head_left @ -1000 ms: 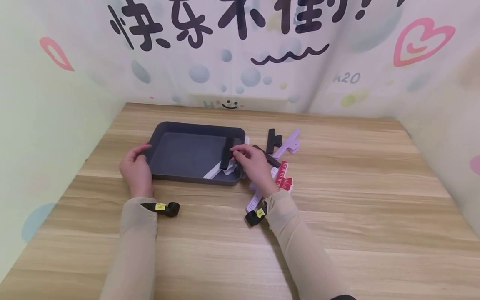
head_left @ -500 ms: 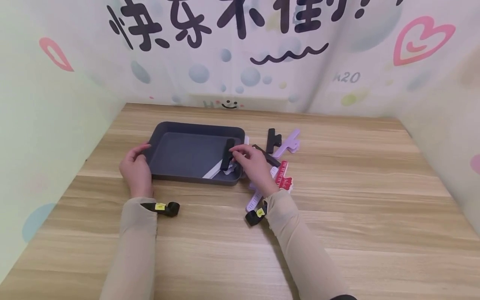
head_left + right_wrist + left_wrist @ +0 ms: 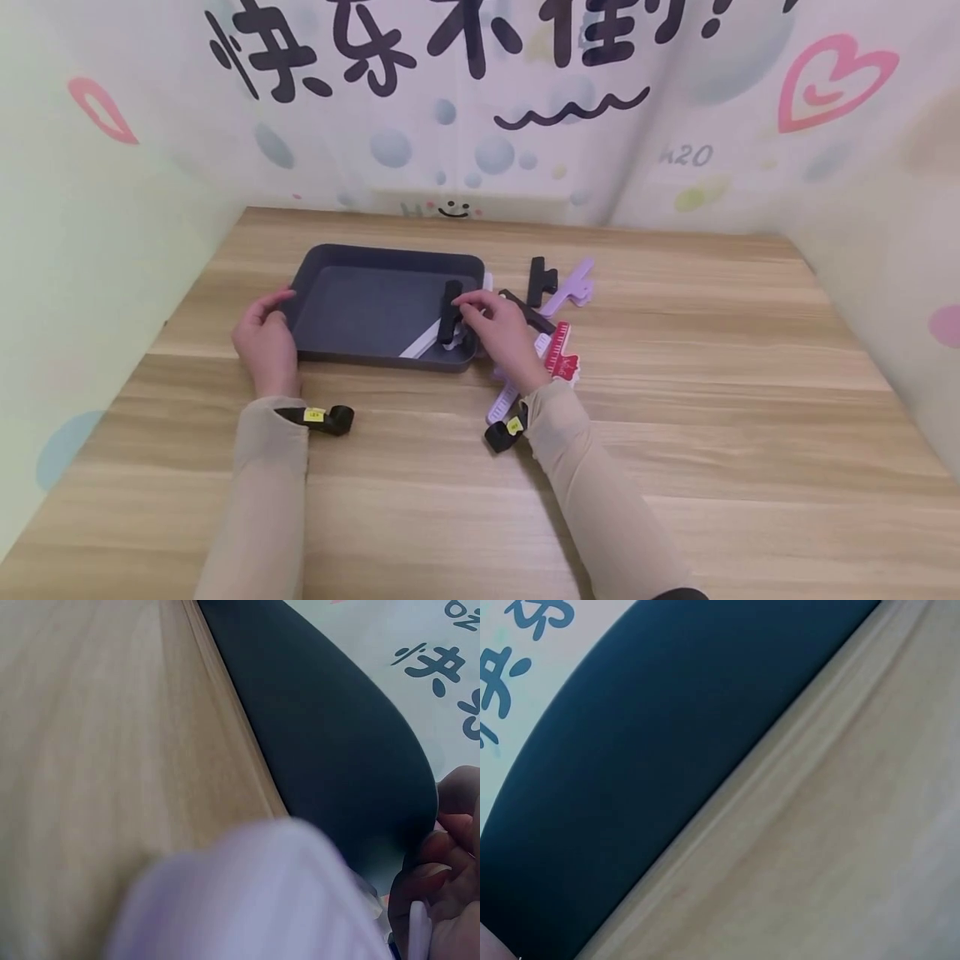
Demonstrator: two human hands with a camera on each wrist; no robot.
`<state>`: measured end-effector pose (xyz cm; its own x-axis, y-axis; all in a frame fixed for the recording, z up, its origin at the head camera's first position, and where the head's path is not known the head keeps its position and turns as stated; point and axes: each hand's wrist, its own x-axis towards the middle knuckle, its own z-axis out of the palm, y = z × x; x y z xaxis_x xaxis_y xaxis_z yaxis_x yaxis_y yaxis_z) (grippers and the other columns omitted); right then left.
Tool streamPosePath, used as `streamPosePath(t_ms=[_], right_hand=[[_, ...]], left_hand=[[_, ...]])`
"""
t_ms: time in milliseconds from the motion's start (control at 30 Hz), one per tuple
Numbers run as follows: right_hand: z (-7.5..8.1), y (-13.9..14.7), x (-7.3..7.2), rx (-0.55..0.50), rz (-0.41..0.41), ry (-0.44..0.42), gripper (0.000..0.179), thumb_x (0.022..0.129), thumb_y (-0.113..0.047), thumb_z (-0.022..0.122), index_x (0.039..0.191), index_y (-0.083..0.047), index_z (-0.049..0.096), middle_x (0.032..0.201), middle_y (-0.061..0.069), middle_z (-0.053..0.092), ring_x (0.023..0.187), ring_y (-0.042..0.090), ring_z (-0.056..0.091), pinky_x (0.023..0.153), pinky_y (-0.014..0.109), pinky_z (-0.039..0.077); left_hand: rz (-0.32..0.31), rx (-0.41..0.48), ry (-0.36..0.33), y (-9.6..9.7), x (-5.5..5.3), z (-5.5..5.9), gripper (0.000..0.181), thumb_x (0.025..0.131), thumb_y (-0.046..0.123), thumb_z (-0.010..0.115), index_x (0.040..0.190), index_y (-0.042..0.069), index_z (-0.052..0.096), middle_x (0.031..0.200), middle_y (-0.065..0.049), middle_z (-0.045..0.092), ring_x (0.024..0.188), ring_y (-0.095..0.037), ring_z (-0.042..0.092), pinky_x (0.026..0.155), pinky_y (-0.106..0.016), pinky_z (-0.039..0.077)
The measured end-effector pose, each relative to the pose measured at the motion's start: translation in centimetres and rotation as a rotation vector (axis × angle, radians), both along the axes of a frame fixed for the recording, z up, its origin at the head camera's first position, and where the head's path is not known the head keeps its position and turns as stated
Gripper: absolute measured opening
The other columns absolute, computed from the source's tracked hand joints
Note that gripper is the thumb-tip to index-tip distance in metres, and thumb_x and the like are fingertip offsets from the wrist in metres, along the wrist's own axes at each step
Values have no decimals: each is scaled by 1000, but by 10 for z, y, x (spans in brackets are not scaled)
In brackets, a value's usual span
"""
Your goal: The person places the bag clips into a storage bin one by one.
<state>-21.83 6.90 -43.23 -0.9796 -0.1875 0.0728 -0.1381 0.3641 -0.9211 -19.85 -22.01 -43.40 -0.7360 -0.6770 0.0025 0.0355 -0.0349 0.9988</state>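
Observation:
A dark grey rectangular tray [image 3: 360,312] lies on the table. My left hand [image 3: 267,346] rests against its left side, fingertips at the rim; part of this hand [image 3: 491,946] shows in the left wrist view's corner. Inside the tray's right end, my right hand [image 3: 504,332] pinches a black clip [image 3: 448,312] between thumb and fingers. Beneath it slants a white clip [image 3: 422,340], partly covered. In the right wrist view, curled fingers [image 3: 442,870] show at the tray's corner, with a blurred pale purple clip [image 3: 255,900] close to the lens.
Right of the tray lie loose clips: a black one [image 3: 538,282], a lilac one [image 3: 572,287], another black one [image 3: 527,312], a red one [image 3: 558,350] and a pale purple one [image 3: 502,403] partly under the right wrist. A printed curtain [image 3: 525,192] hangs behind the table [image 3: 712,400].
The black clip has turned slightly in my right fingers and shifted a little towards the tray's front. My left hand stays at the tray. The head view has shifted slightly.

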Motion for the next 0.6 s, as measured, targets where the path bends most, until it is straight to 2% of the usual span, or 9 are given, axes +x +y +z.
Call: streamPosePath(t_ms=[200, 433, 600], right_hand=[[1, -1, 0, -18, 19, -13, 16, 87, -34, 54, 99, -30, 64, 84, -3, 62, 72, 14, 53, 58, 32, 43], [4, 1, -2, 5, 9, 4, 16, 87, -34, 54, 99, -30, 64, 84, -4, 62, 74, 13, 52, 60, 32, 44], [3, 0, -1, 19, 20, 11, 17, 87, -34, 53, 100, -30, 64, 84, -5, 61, 75, 13, 52, 60, 31, 44]], left_hand=[[17, -17, -6, 0, 0, 4, 41, 80, -9, 35, 98, 6, 68, 108, 2, 63, 105, -8, 48, 86, -21, 32], [-4, -46, -14, 2, -2, 5, 41, 81, -8, 35, 99, 8, 68, 110, 1, 62, 107, -7, 47, 89, -22, 32], [7, -25, -22, 1, -1, 4, 41, 80, -10, 34, 99, 6, 68, 110, 1, 62, 106, -7, 47, 86, -21, 32]])
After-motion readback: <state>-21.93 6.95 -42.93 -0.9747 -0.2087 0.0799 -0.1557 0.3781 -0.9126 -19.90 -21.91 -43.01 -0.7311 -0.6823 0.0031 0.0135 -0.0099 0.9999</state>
